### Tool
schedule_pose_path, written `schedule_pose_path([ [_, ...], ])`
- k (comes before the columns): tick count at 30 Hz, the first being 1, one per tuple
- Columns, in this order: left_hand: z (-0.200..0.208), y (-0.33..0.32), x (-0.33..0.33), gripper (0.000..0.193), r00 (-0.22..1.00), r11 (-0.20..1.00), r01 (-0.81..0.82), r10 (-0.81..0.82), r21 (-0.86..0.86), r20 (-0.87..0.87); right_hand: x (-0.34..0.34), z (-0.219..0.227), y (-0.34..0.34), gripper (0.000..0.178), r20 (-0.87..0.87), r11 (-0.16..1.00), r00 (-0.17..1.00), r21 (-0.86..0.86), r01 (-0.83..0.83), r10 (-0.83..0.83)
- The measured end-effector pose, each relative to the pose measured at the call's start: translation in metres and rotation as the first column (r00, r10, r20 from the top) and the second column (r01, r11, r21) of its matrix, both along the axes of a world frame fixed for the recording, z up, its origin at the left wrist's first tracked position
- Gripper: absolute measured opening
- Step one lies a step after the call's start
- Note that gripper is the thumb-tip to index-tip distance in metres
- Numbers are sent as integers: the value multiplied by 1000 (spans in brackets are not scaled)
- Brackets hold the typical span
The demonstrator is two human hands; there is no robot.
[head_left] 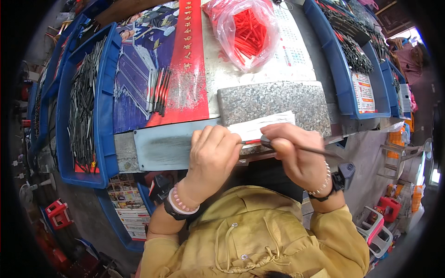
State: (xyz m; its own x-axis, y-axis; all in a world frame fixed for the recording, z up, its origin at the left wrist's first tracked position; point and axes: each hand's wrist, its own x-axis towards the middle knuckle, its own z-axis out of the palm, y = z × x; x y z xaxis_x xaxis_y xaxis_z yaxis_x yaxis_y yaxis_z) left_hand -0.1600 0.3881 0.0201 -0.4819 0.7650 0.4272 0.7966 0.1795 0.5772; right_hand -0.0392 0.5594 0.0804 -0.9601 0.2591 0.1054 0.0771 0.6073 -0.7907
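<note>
My left hand (213,150) is closed in a pinch on a thin dark stick with a red section (251,142), above the near edge of the worktop. Facing it, my right hand (299,150) grips a slim dark rod-like tool (315,151), whose blunt dark tip meets the red section. What kind of tool it is, I cannot make out. Just behind the fingers, a folded white paper (278,119) lies on a speckled granite slab (273,99). A grey-blue board (162,146) with dark smudges lies under and left of my left hand.
Several red-and-black thin sticks (159,90) lie on a printed poster (190,55). Behind the slab, a clear plastic bag (222,32) holds red tubes (250,32). Blue bins of dark thin sticks stand left (105,116) and right (343,88). A stool (378,231) stands at lower right.
</note>
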Motion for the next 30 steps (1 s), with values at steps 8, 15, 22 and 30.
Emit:
schedule_pose_path([
  [8,1,0,-3,15,998,1000,16,-16,9,58,-22,-10,-12,23,-43,988,990,80,-131,134],
  [15,-4,-1,-7,14,993,998,62,-64,19,103,-19,16,-17,28,-365,998,929,-10,-61,53],
  [22,0,-3,-8,13,990,995,92,-87,-43,114,-24,-21,-21,25,-31,1000,999,-6,-17,17],
  [30,-4,-1,-7,16,992,997,71,-72,7,107,3,-1,-5,54,-134,966,978,-224,129,-161],
])
